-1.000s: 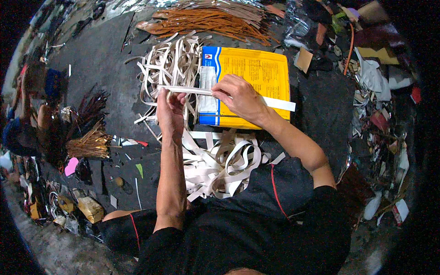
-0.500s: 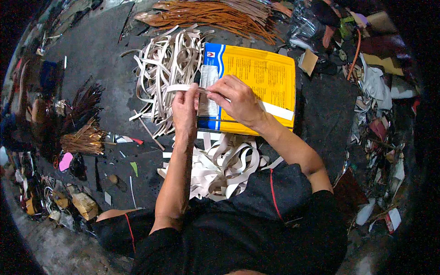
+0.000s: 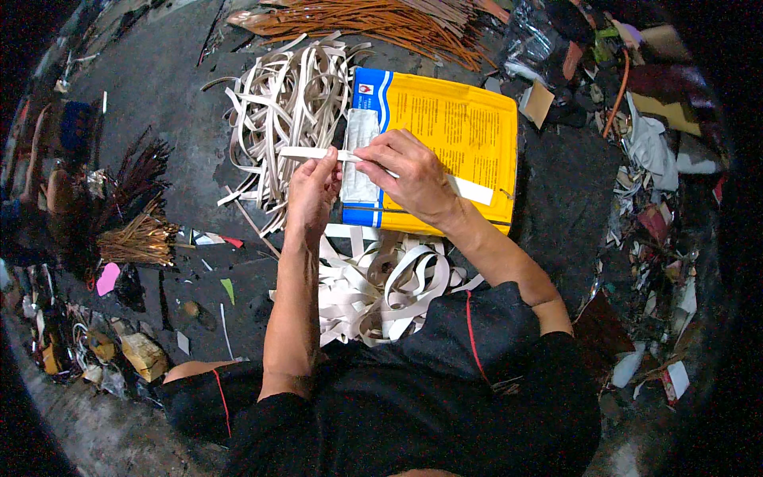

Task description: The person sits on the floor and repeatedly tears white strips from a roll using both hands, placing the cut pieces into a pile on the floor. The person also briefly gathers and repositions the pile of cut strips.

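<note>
A narrow white strip (image 3: 472,190) of flat, flexible material runs between my hands above a yellow and blue tin-like box (image 3: 450,107). My left hand (image 3: 311,193) pinches it between thumb and fingertips, and a short length sticks out to the left. Closed on the same strip just to the right, my right hand (image 3: 409,171) is over the box, with the strip's tail coming out behind it across the yellow face. A whitish pad (image 3: 362,163) lies on the blue end of the box, beneath the hands.
Beyond my left hand lies a heap of thin white strips (image 3: 290,103); wider white strips (image 3: 389,290) are piled before my lap. Brown strips (image 3: 366,30) lie at the far side. Scraps and plastic (image 3: 652,151) litter the right, and a brown bundle (image 3: 141,234) lies left.
My left hand has shifted a little to the left. The strip has moved left too, with its tail on the box now shorter. My right hand has hardly moved.
</note>
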Demonstrator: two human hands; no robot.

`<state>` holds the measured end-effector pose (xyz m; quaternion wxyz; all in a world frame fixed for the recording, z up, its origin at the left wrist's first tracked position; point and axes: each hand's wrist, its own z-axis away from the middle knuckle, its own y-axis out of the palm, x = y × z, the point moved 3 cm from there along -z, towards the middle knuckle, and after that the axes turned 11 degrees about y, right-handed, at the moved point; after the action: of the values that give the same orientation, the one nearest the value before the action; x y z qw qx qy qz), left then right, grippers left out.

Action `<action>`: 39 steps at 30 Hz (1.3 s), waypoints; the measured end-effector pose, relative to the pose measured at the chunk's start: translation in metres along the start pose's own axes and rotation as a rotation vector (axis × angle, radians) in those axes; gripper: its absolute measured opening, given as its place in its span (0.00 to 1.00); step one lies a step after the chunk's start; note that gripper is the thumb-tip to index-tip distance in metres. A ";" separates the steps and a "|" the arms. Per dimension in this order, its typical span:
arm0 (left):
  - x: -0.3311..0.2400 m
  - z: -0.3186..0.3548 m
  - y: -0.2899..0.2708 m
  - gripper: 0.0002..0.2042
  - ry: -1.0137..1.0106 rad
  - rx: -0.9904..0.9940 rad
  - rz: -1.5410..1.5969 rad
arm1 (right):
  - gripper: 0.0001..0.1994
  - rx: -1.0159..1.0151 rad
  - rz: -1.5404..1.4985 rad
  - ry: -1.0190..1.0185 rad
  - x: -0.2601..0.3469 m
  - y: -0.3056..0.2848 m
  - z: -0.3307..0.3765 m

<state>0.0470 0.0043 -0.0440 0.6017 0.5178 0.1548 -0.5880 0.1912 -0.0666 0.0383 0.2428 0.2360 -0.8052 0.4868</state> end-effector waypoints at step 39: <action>-0.011 0.013 0.014 0.17 0.273 0.004 -0.276 | 0.07 0.061 -0.045 0.059 0.004 -0.003 -0.004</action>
<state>0.0505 -0.0035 -0.0239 0.4879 0.5678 0.3034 -0.5895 0.1903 -0.0643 0.0444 0.2701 0.2471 -0.7769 0.5123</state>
